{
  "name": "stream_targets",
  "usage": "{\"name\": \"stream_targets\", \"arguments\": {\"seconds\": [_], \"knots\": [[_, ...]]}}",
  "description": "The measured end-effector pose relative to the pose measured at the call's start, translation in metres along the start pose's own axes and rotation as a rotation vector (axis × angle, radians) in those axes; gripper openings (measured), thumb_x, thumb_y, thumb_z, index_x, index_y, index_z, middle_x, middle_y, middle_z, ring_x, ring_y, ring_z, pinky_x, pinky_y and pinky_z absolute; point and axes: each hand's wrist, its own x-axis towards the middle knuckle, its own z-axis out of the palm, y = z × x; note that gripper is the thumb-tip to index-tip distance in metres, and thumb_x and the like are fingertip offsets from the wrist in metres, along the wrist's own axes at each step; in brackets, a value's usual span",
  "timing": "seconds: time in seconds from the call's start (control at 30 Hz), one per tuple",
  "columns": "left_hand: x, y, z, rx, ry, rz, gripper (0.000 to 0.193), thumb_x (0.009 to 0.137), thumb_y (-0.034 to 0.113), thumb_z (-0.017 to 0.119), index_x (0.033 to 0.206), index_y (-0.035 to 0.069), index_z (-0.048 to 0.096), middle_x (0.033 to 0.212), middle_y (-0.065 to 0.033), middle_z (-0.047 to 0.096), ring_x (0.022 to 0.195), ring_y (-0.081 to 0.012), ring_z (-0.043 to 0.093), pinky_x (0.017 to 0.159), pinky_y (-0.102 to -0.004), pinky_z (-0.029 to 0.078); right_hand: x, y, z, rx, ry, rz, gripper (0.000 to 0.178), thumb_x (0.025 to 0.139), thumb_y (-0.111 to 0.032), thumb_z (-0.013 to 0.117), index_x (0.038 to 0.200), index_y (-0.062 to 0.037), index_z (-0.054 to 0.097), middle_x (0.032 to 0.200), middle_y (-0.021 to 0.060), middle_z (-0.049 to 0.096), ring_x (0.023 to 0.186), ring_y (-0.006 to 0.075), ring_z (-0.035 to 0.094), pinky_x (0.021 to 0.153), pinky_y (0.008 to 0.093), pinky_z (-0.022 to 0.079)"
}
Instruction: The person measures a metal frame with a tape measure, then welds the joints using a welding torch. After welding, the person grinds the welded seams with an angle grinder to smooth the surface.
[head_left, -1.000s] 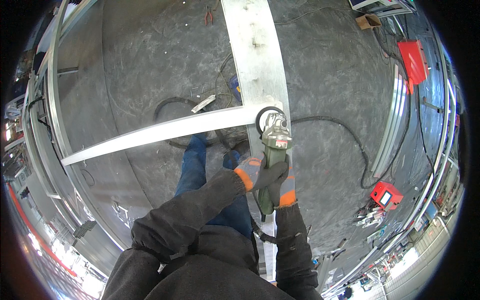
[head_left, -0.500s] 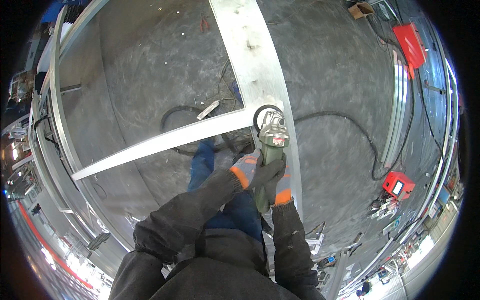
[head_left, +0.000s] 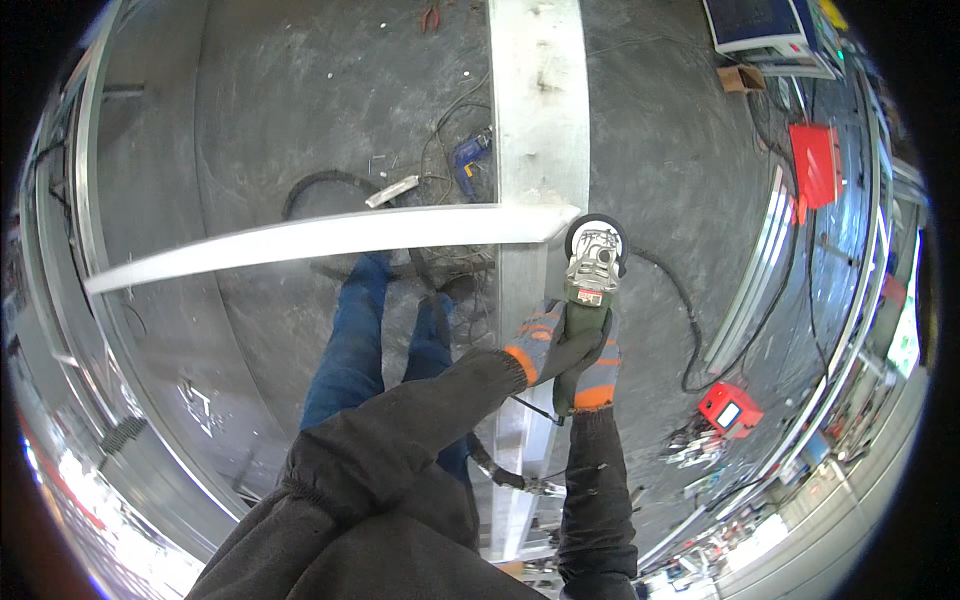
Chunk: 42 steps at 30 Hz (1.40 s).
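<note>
Both my hands, in grey and orange work gloves, are closed round the green body of an angle grinder (head_left: 592, 275). My left hand (head_left: 548, 345) wraps it from the left, and my right hand (head_left: 598, 360) grips it from the right, lower down. The grinder's round disc and guard stand at the right edge of a wide metal beam (head_left: 540, 120), beside the end of a narrower metal bar (head_left: 330, 235). This bar runs left from the beam. Whether the disc touches metal, I cannot tell.
A blue drill (head_left: 467, 160) and a pale offcut (head_left: 392, 192) lie left of the beam, near coiled black cable. Red pliers (head_left: 430, 18) lie farther off. To the right are long metal strips (head_left: 745, 280), a red box with a screen (head_left: 730, 410), and a red case (head_left: 816, 167).
The view has shifted. The grinder and both hands have moved right relative to the beam, from over the joint to its right edge. Both hands keep their grip.
</note>
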Motion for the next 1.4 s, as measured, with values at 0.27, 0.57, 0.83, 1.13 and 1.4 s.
{"name": "stream_targets", "arguments": {"seconds": [0.27, 0.57, 0.83, 1.13, 1.4], "knots": [[0.004, -0.011, 0.010, 0.072, 0.046, 0.011, 0.047, 0.088, 0.045, 0.064, 0.121, 0.011, 0.062, 0.114, -0.0160, 0.068, 0.109, -0.0318, 0.062, 0.096, -0.0458, 0.046, 0.016, -0.001, -0.016, -0.107, -0.104, -0.055, 0.057, 0.084, -0.029, 0.071, 0.131, -0.0058, 0.047, 0.122, 0.0158, 0.062, 0.109, 0.0361, 0.063, 0.090, 0.0413, 0.051], [0.012, -0.026, 0.020, -0.026, 0.025, -0.061, 0.066, 0.086, 0.059, 0.061, 0.133, 0.013, 0.057, 0.132, -0.0217, 0.058, 0.121, -0.0442, 0.054, 0.106, -0.0534, 0.038, 0.019, 0.014, -0.019, -0.026, -0.172, 0.004, 0.057, 0.084, -0.034, 0.069, 0.131, -0.0082, 0.052, 0.128, 0.0156, 0.060, 0.117, 0.0359, 0.059, 0.095, 0.0438, 0.048], [0.010, -0.021, 0.018, -0.023, 0.051, -0.004, 0.060, 0.090, 0.057, 0.056, 0.130, 0.012, 0.058, 0.119, -0.0157, 0.068, 0.114, -0.0380, 0.059, 0.105, -0.0536, 0.037, 0.025, 0.012, -0.022, -0.075, -0.199, -0.001, 0.055, 0.086, -0.031, 0.068, 0.133, -0.0086, 0.050, 0.124, 0.0146, 0.062, 0.111, 0.0367, 0.062, 0.092, 0.0426, 0.050], [0.013, -0.014, 0.017, 0.200, 0.155, 0.013, 0.058, 0.094, 0.051, 0.056, 0.133, 0.009, 0.053, 0.121, -0.0163, 0.065, 0.116, -0.0293, 0.060, 0.097, -0.0442, 0.047, 0.030, -0.007, -0.031, -0.382, -0.226, -0.114, 0.047, 0.089, -0.027, 0.065, 0.130, -0.0070, 0.052, 0.122, 0.0157, 0.063, 0.108, 0.0353, 0.063, 0.088, 0.0422, 0.051], [0.010, 0.017, 0.005, -0.047, -0.032, -0.069, 0.053, 0.093, 0.052, 0.057, 0.122, 0.008, 0.062, 0.107, -0.0144, 0.071, 0.099, -0.0279, 0.066, 0.089, -0.0406, 0.050, 0.017, 0.031, -0.022, -0.076, -0.127, 0.060, 0.053, 0.091, -0.031, 0.063, 0.136, -0.0082, 0.049, 0.127, 0.0145, 0.062, 0.111, 0.0347, 0.063, 0.091, 0.0445, 0.050]]}}
